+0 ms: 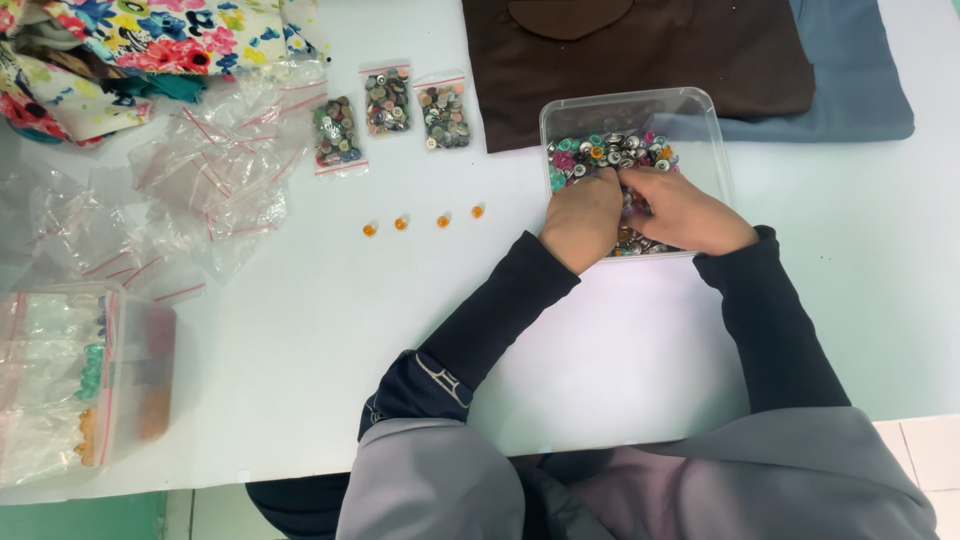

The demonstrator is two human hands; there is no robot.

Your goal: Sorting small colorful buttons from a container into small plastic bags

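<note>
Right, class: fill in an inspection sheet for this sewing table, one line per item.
Surface: pale table, mostly bare in front.
Job's things: clear tub of mixed buttons; four orange buttons in a row.
Clutter: three filled bags, empty bags, floral fabric, brown fabric, blue fabric, lidded box.
Hands: left hand and right hand in the tub, fingers among buttons.
Cables: nothing seen.
Surroundings: tiled floor.
</note>
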